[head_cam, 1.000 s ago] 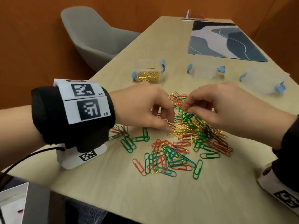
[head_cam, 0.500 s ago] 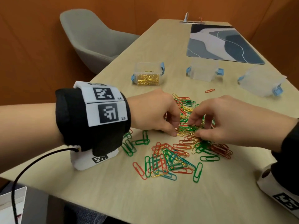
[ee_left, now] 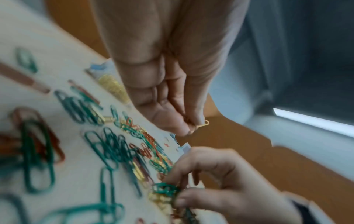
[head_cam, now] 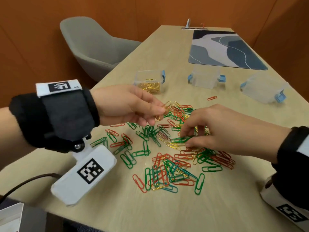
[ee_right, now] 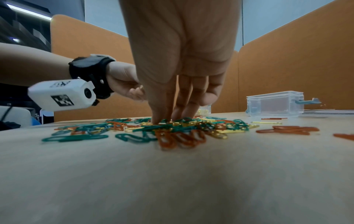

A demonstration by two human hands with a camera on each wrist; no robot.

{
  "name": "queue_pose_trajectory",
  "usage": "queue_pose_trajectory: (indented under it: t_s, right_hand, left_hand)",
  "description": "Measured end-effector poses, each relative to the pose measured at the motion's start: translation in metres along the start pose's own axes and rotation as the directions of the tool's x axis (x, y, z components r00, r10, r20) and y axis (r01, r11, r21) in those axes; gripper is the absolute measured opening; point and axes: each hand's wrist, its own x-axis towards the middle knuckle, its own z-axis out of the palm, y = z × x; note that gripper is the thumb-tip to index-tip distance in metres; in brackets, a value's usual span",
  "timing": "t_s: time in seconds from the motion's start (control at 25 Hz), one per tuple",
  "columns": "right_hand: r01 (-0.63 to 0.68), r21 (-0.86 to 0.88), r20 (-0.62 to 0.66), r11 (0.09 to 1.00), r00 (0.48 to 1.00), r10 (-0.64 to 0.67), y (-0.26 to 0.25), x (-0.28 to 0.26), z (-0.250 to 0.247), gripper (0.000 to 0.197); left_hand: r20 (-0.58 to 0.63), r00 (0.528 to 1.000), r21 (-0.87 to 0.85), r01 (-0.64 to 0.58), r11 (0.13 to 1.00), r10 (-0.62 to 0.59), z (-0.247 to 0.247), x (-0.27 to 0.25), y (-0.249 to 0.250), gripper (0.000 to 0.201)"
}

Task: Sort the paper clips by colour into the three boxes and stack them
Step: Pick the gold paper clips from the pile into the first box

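Note:
Red, green and gold paper clips (head_cam: pixel 175 158) lie scattered in a heap on the wooden table (head_cam: pixel 150 208). My left hand (head_cam: pixel 163 111) hovers above the heap's far side and pinches gold clips (head_cam: pixel 164 108) between thumb and fingertips; the same gold clips (ee_left: pixel 204 123) show in the left wrist view. My right hand (head_cam: pixel 185 139) reaches down into the heap, thumb and fingers closing round a clump of green clips (ee_left: pixel 166 189) with gold ones under it. A clear box (head_cam: pixel 150 82) behind the left hand holds gold clips.
Two more clear boxes with blue latches stand beyond the heap: one upright (head_cam: pixel 204 77), one tilted at the right (head_cam: pixel 264 87). A lone red clip (head_cam: pixel 212 98) lies between them. A patterned mat (head_cam: pixel 224 49) covers the far end. A grey chair (head_cam: pixel 93 46) stands left.
My left hand has risen out of the heap with gold clips in its pinch. My right hand has shifted nearer, deeper into the middle of the heap.

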Motion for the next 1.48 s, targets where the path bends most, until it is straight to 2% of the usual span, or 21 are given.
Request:
queue_pose_trajectory:
  t_s: [0.08,0.16,0.24,0.32,0.44,0.48,0.52,0.56,0.6,0.64,0.68,0.76,0.84,1.0,1.12,1.24,1.48]
  right_hand:
    - [0.001,-0.018,0.004,1.0,1.0,0.0,0.0,0.002,0.002,0.009]
    - [-0.011,-0.022,-0.024,1.0,1.0,0.011,0.0,0.002,0.001,0.001]
    - [-0.037,-0.029,-0.097,0.999,0.995,0.034,0.001,0.002,0.0,0.008]
    - [-0.088,-0.048,-0.175,0.995,0.981,0.078,0.003,0.001,-0.002,0.009]
    - [-0.17,-0.033,-0.238,0.985,0.958,0.158,0.005,0.0,-0.003,0.007]
    - [-0.184,-0.011,-0.234,0.983,0.956,0.176,0.005,0.0,-0.003,0.007]
    - [-0.186,0.008,-0.217,0.983,0.959,0.183,0.005,-0.001,-0.003,0.008]
    - [-0.178,0.021,-0.192,0.984,0.965,0.178,0.005,-0.002,-0.004,0.008]
    - [-0.168,0.024,-0.162,0.986,0.972,0.17,0.005,-0.004,-0.005,0.006]
    - [-0.161,0.026,-0.13,0.987,0.978,0.163,0.004,-0.005,-0.006,0.005]
    - [-0.161,0.031,-0.099,0.986,0.982,0.164,0.004,-0.007,-0.007,0.004]
    - [-0.17,0.043,-0.05,0.984,0.984,0.172,0.004,-0.009,-0.009,0.004]
    - [-0.182,0.039,-0.019,0.982,0.983,0.183,0.005,-0.009,-0.009,0.013]
    - [-0.178,-0.009,-0.034,0.984,0.984,0.177,0.005,-0.008,-0.009,0.022]
    - [-0.172,0.042,-0.049,0.984,0.984,0.174,0.004,-0.009,-0.01,0.021]
    - [-0.187,0.023,0.011,0.982,0.982,0.186,0.002,-0.007,-0.008,0.026]
    - [-0.175,0.002,-0.03,0.985,0.984,0.175,0.003,-0.004,-0.007,0.013]
  left_hand:
    - [0.09,0.994,-0.259,0.091,0.962,-0.069,-0.003,-0.002,-0.004,0.006]
    - [0.148,0.985,-0.418,0.14,0.898,-0.085,-0.004,-0.002,-0.008,0.012]
    - [0.184,0.98,-0.492,0.163,0.855,-0.081,-0.002,-0.001,-0.012,0.015]
    - [0.208,0.976,-0.492,0.167,0.855,-0.071,0.003,-0.002,-0.011,0.014]
    - [0.147,0.982,-0.345,0.163,0.924,-0.119,0.013,0.001,-0.006,0.018]
    - [0.083,0.99,-0.165,0.128,0.978,-0.116,0.018,0.003,-0.005,0.023]
    - [0.018,0.996,0.12,0.079,0.99,-0.082,0.023,0.004,-0.004,0.025]
    - [-0.001,1.0,0.407,0.02,0.913,-0.021,0.027,0.005,-0.002,0.023]
    - [0.022,0.999,0.614,-0.052,0.787,0.049,0.03,0.007,-0.001,0.021]
    - [0.066,0.993,0.728,-0.113,0.676,0.095,0.033,0.008,0.001,0.025]
    - [0.101,0.988,0.782,-0.149,0.605,0.113,0.035,0.009,0.003,0.031]
    - [0.138,0.979,0.814,-0.199,0.545,0.151,0.038,0.012,0.005,0.04]
    - [0.144,0.973,0.809,-0.222,0.545,0.183,0.039,0.015,0.004,0.039]
    - [0.07,0.965,0.77,-0.215,0.601,0.255,0.036,0.015,-0.001,0.031]
    - [0.072,0.971,0.749,-0.204,0.63,0.229,0.032,0.014,-0.003,0.035]
    - [0.075,0.971,0.742,-0.206,0.638,0.226,0.031,0.013,-0.006,0.037]
    - [0.081,0.966,0.831,-0.201,0.518,0.245,0.038,0.015,0.0,0.038]
